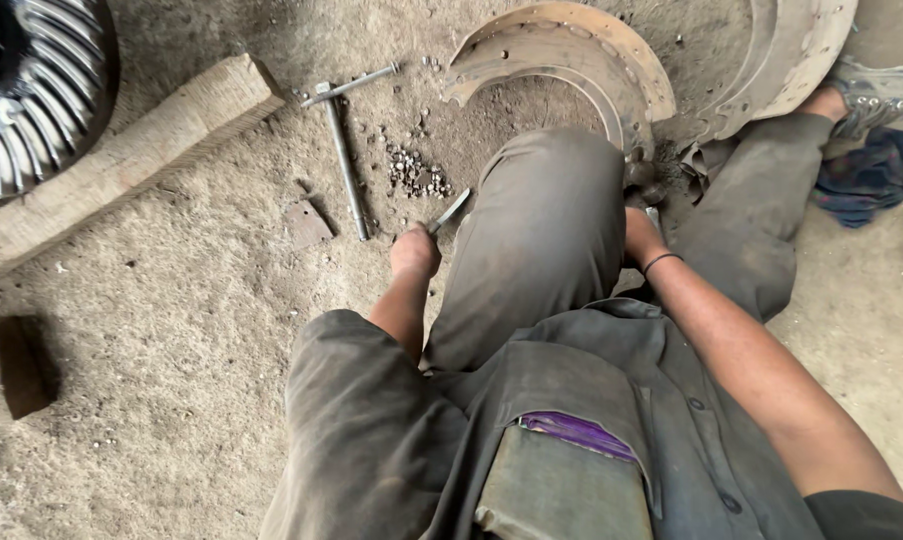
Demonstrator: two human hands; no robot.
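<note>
I sit on dusty ground with my knee raised between my arms. My left hand [415,250] is closed around a thin metal tool [452,210] whose tip points toward a small heap of rivets [416,175]. My right hand [641,232] reaches past the knee toward a dark metal piece [643,178] at the foot of a curved brake shoe [561,60]. The knee hides most of that hand, so its grip cannot be made out. A black band circles my right wrist.
A T-shaped wrench [346,150] lies left of the rivets, beside a small flat metal plate [306,224]. A wooden beam [121,160] runs diagonally at left, a big toothed gear [31,90] above it. A second curved shoe [791,55] sits top right.
</note>
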